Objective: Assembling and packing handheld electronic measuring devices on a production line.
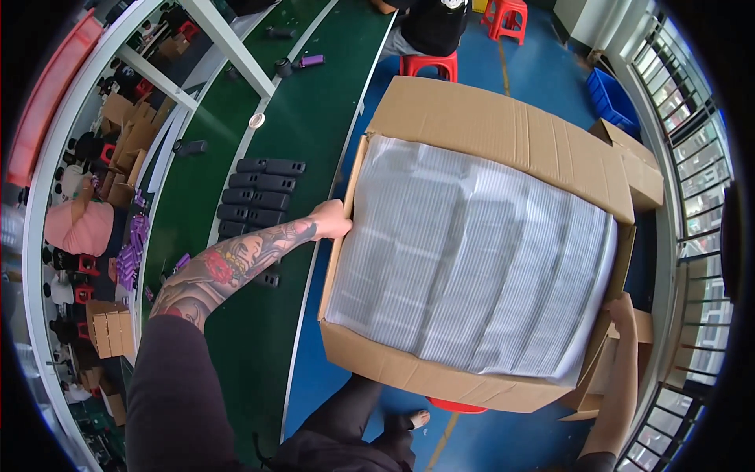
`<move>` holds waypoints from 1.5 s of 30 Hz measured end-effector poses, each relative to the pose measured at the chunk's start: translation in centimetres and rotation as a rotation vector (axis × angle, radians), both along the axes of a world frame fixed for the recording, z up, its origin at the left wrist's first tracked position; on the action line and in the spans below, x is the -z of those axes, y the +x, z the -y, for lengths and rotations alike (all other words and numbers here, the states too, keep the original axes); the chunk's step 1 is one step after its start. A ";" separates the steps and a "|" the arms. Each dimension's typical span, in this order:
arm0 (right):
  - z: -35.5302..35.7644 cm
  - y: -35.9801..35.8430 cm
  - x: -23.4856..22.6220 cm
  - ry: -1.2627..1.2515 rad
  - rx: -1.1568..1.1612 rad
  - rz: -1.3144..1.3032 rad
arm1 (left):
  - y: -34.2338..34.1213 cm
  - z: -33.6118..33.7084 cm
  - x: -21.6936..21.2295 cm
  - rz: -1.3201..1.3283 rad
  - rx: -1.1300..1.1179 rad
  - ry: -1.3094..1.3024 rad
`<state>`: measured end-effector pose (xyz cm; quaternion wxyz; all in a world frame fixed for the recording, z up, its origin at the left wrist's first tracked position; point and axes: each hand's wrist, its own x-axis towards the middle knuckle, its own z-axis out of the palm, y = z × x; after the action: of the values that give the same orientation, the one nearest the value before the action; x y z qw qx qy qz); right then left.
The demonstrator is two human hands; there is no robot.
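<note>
Your left hand point(333, 219) has its grip closed on the cardboard box point(503, 130), right of the bench point(322, 130); your right hand point(620, 308) is at the box's right edge, grip unclear. It opens upward, long axis left-right.

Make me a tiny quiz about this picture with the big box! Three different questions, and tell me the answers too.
1. True or false: the cardboard box has its flaps shut over the top.
2. What colour is the table: (a) green, (b) red, (c) yellow?
3. Fill in: the left hand grips the box's ___ edge.

Key: 1 false, the flaps are open, showing a see-through ribbed sheet; 2 a; 3 left.
</note>
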<state>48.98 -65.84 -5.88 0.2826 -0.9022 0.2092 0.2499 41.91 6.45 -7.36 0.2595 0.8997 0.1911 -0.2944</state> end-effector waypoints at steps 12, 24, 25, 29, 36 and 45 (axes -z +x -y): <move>-0.8 9.0 7.8 -0.086 -0.122 -0.062 | -7.5 1.6 -11.0 0.297 -0.126 -0.446; -11.6 5.7 6.8 -0.260 -0.166 0.126 | -18.8 10.5 2.6 0.487 0.342 0.054; -11.6 5.9 6.9 -0.272 -0.171 0.140 | -19.2 10.4 2.9 0.520 0.329 0.081; -11.7 3.9 7.5 -0.288 -0.176 0.195 | -19.8 10.3 2.7 0.624 0.271 0.120; -8.8 2.6 8.8 -0.288 -0.200 0.386 | -18.8 12.0 5.5 0.688 0.229 0.257; -24.3 -4.0 7.2 0.189 -0.202 0.599 | -19.0 15.1 4.3 0.906 -0.058 0.299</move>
<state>44.98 -41.57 -13.09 0.3879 -0.9215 0.0021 0.0184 22.92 -8.68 -11.67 0.1926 0.9593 0.1240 0.1654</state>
